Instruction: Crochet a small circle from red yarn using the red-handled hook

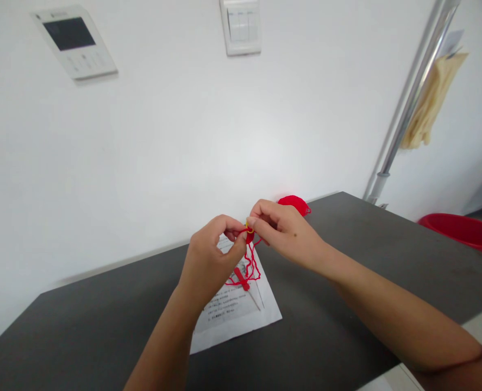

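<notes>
Above the sheet of paper point(241, 320), my left hand point(210, 252) pinches a small piece of red yarn work point(249, 235) between thumb and fingertips. My right hand point(283, 231) meets it from the right, its thumb and forefinger closed on a small yellow loop point(249, 228), which looks like a stitch marker and touches the red piece. Loose red yarn strands point(257, 266) hang from the piece down to the paper. On the printed sheet lies a tool with a red handle point(242, 278) and a thin metal shaft. My fingers partly cover the red piece.
A ball of red yarn point(293, 204) sits behind my right hand, by the wall. The dark table point(346, 304) runs along the white wall. A metal pole point(412, 103), hanging yellowish gloves point(434, 100) and a red basin point(461, 231) are at the right.
</notes>
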A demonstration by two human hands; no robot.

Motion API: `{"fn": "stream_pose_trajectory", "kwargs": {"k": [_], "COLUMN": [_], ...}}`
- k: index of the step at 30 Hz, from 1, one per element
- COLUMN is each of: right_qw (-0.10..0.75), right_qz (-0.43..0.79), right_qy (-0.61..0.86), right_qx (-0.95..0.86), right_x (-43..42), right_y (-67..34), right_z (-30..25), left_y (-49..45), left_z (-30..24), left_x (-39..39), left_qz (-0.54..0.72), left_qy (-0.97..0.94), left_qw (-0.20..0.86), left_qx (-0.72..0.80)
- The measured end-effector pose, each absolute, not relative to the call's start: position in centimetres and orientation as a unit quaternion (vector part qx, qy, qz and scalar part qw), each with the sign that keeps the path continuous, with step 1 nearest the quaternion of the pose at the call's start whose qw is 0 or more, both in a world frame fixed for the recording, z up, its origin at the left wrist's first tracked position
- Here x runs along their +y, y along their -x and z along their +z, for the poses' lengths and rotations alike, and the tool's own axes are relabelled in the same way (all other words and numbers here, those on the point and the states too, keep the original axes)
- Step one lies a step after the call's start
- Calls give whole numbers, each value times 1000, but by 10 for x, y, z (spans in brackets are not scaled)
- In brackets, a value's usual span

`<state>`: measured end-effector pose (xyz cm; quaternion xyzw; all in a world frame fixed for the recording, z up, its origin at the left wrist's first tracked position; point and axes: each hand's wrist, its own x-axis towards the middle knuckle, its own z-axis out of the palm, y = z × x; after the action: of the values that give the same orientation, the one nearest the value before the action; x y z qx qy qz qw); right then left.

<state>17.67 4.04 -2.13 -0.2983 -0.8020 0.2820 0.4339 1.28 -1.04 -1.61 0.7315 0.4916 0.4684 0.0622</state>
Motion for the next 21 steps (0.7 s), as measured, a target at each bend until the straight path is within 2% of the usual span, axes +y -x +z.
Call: {"fn": "stream_pose_trajectory", "kwargs": {"k": [12,21], "right_qw": [431,561], "right_qz": [354,288], "right_qy": [232,192], "right_qx": [-797,-752], "right_x": [40,36], "right_y": [-180,-178], "right_z": [-20,-20], "left_y": [-1,-3], "left_z": [-15,-13], "left_x": [-8,-6], "left_qz": [540,562], "left_qy": [-650,-619], "left_qw": [234,293], "left_qx": [481,463]}}
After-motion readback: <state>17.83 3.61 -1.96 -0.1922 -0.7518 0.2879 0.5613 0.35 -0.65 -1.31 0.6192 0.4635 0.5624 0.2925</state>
